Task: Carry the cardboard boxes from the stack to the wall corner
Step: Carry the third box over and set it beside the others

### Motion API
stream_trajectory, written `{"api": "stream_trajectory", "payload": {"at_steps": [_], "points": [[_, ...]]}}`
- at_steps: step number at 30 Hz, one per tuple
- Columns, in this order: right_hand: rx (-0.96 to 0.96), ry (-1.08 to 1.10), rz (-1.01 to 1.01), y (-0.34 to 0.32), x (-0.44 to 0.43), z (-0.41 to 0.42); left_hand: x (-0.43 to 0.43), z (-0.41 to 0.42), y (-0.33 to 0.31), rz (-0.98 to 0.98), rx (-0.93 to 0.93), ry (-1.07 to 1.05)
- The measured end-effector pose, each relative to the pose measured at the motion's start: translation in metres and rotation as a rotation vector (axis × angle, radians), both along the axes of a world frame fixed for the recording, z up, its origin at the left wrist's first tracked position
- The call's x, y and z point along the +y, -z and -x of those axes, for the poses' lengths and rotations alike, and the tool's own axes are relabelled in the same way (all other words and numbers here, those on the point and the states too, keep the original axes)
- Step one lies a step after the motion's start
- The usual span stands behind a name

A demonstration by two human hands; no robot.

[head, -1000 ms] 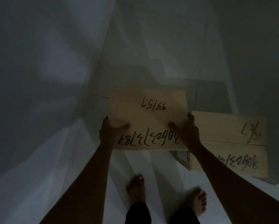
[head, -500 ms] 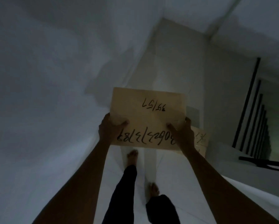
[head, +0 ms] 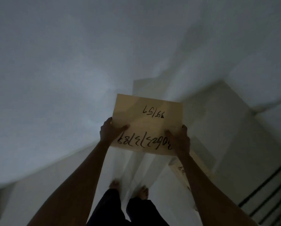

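We are holding the cardboard box [head: 147,124] out front, clear of the floor, left hand [head: 109,132] and right hand [head: 180,140] each grasping a side edge; advise level carriage, watching bare feet.

Both hands hold a cardboard box [head: 147,123] out in front, the left hand [head: 109,130] gripping its left edge and the right hand [head: 180,138] its right edge, thumbs on top. Handwritten numbers appear upside down. Below, bare feet [head: 115,184] stand on a pale floor [head: 68,175]; another box [head: 182,170] lies beside the right forearm.
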State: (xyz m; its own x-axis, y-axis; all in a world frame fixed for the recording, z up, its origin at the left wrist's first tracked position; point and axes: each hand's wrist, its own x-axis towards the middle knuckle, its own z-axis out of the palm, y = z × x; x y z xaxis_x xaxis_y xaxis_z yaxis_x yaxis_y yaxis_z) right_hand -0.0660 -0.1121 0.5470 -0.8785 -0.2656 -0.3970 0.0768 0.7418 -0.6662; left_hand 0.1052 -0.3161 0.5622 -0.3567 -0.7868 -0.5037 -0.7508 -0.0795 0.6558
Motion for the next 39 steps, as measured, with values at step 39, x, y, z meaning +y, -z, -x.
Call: {"api": "stream_trajectory", "payload": {"at_steps": [39], "points": [[-0.123, -0.71, -0.128, 0.175, -0.334, -0.727, -0.168, -0.829, 0.2, -0.109, -0.041, -0.56]]}}
